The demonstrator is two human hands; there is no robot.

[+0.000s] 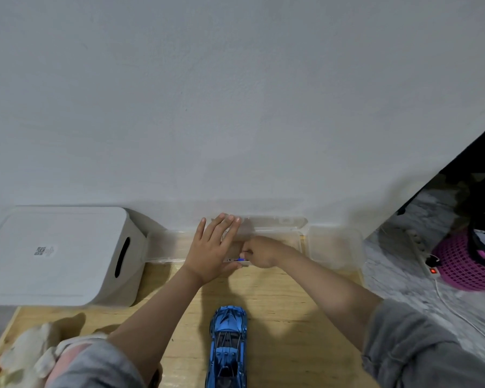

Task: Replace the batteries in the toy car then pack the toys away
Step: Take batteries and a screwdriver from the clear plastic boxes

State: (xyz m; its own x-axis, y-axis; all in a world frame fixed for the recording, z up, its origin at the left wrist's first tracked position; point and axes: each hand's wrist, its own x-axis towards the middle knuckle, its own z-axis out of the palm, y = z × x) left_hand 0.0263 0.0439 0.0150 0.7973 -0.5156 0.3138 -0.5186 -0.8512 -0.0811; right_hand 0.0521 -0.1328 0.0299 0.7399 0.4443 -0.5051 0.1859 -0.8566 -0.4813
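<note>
left hand [211, 248]: reaches forward over the clear plastic box [277, 242]; its fingers [227, 224] are straight and slightly spread, palm down, lying on or just above the box, with the fingertips at the box's far edge by the wall.
right hand [259, 252]: fingers curled together, pinching a small item with a blue mark [240, 259] at the near rim of the box, right beside the left hand's thumb; what the item is cannot be told.
clear plastic box: low and see-through, set against the wall [235, 93] at the far edge of the tabletop [291, 317]; its lid appears to stand open against the wall, though the clear plastic makes this hard to judge.
toy car [228, 348]: blue, standing on its wheels on the wooden tabletop, near the person, between the two forearms, well apart from the box; it lies lengthwise along the line toward the wall.
white bin [56, 253]: closed, with a dark slot handle on its side, just left of the clear box.
soft toy [25, 357]: pale, at the lower left corner by the left sleeve.
sleeves: grey, pushed up on both arms.
floor at right: a pink mesh basket [459, 267] and a white power strip [426, 259] with a red light lit.
</note>
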